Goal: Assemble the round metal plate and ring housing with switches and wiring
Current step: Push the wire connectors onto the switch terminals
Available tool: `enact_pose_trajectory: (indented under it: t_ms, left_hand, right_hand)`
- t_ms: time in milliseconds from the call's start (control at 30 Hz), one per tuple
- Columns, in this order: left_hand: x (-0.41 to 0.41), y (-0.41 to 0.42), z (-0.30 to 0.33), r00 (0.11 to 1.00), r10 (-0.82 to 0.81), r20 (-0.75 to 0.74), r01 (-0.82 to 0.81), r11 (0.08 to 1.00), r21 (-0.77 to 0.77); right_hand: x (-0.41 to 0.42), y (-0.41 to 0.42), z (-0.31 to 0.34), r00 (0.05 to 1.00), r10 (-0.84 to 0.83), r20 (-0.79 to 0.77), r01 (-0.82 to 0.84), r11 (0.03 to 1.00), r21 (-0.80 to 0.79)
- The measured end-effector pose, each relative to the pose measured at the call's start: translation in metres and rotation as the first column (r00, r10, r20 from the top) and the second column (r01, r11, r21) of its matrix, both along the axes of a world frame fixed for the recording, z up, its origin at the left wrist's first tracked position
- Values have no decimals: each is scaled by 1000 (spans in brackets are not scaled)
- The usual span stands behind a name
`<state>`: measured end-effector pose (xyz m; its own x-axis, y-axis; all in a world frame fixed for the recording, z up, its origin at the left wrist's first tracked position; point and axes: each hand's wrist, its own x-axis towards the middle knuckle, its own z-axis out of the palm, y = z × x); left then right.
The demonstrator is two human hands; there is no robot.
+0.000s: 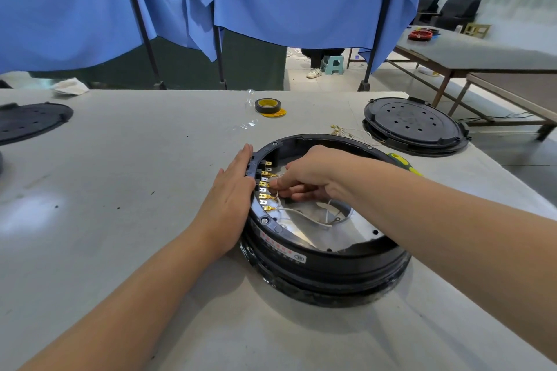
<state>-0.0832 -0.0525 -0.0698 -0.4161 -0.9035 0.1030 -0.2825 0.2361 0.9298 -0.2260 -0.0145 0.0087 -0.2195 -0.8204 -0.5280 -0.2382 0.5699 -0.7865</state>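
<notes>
Your left hand (233, 190) lay flat, fingers straight, against the outside of the ring housing (325, 262) on the table (120, 190), apparently to steady it. Your right hand (313, 175) pinched one wire terminal (272, 185) at the switches (265, 187) above the metal plate (346, 235). One white wire (301, 212) and one tape roll (268, 105) were visible.

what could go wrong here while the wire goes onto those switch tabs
1. The right hand pinches a small connector among closely spaced brass terminals; it could land on the wrong tab or bend one.
2. The white wire loops loosely across the metal plate; a tug might pull off connectors that are already seated.
3. Only the left hand, flat against the ring housing, braces it; pushing could slide it.
</notes>
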Motion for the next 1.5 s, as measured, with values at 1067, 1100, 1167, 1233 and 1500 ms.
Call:
enact_pose_trajectory:
  t_ms: [1067,1100,1167,1233,1500]
  left_hand:
    - [-2,1,0,1000,24,11,-24,1000,-17]
    - [-2,1,0,999,34,8,-34,999,1]
    - [-2,1,0,999,36,5,-36,999,19]
    - [-2,0,0,1000,29,-2,-29,999,18]
    - [-1,-1,1,998,15,-54,-13,999,39]
  right_hand:
    - [5,-1,-2,999,11,-45,-9,999,36]
    - [6,-1,-2,999,11,-42,-10,999,33]
    - [6,0,-2,999,20,-33,-19,999,33]
    - [5,2,-1,1000,18,-24,-17,1000,17]
    - [-4,9,11,940,149,-306,-184,979,-91]
